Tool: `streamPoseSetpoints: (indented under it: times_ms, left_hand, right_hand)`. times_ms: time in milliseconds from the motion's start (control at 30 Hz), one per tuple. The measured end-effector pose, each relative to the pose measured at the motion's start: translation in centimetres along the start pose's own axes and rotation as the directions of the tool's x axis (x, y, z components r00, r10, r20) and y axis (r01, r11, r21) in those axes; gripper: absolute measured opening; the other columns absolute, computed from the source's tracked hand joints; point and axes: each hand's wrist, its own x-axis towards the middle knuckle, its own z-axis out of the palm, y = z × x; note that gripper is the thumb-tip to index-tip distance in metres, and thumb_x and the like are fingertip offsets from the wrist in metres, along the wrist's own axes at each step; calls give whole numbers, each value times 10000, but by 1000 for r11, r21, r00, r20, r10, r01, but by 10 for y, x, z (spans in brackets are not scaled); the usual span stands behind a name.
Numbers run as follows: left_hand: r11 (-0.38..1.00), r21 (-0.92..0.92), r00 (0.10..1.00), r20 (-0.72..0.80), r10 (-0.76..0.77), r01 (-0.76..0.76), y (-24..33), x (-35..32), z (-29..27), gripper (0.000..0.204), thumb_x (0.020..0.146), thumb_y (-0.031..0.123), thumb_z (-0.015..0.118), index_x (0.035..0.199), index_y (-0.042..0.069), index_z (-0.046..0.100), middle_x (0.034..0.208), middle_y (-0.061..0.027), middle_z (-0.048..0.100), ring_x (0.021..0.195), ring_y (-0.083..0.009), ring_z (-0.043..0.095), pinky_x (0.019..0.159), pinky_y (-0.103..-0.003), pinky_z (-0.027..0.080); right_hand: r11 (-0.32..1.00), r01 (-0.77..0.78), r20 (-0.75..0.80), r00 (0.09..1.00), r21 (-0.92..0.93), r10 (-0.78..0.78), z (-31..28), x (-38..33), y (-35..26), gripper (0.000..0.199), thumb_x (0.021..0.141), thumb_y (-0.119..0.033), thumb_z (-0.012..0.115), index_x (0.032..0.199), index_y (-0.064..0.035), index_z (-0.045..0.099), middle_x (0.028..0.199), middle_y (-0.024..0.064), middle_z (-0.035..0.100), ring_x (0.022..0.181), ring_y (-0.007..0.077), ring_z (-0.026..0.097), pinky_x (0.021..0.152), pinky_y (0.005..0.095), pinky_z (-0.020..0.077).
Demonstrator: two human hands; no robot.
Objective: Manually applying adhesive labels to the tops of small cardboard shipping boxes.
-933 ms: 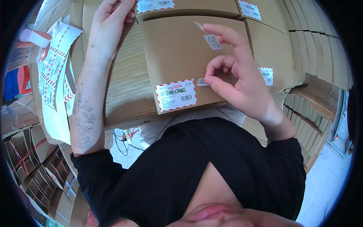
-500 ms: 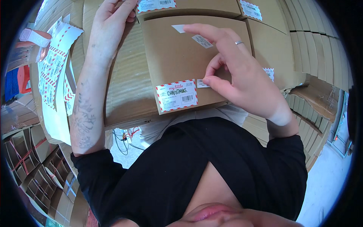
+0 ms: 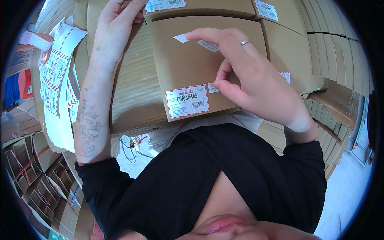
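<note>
A brown cardboard box (image 3: 180, 60) sits before me, with a red-and-white-bordered label (image 3: 187, 103) on its near left corner. Above it, my right hand (image 3: 256, 80) has its index finger stretched out and a small white sticker (image 3: 181, 38) clinging to the tip. A second printed sticker (image 3: 208, 46) shows beneath that finger. The thumb touches a small white sticker (image 3: 213, 88) beside the bordered label. My left hand (image 3: 120, 14) is at the top edge by the left side of another box (image 3: 216, 7), its fingers curled; the frame cuts it off, hiding any held thing.
Printed label sheets (image 3: 58, 76) lie left of my left forearm, near a tape dispenser (image 3: 38, 42). More brown boxes (image 3: 284, 52) adjoin on the right, with stacked flat cardboard (image 3: 328, 52) beyond. Cardboard dividers (image 3: 44, 184) stand at the lower left.
My right index finger has shifted slightly left, carrying the white sticker with it. The second sticker has also moved left. My thumb stays by the lower small sticker; the left hand keeps its place.
</note>
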Motion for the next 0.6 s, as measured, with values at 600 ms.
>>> streamPoseSetpoints:
  times_ms: [600]
  left_hand:
    - [843,-499,926,184,331,-202,-54,29,-7,147,1025,165,538,1118,75,609,848,62,583,694,-23,482,617,-171,369]
  right_hand:
    - [987,74,-122,988,-141,-92,12,-13,22,876,746,-13,777,1469,-98,290,1418,99,380,1095,243,493,936,351,425]
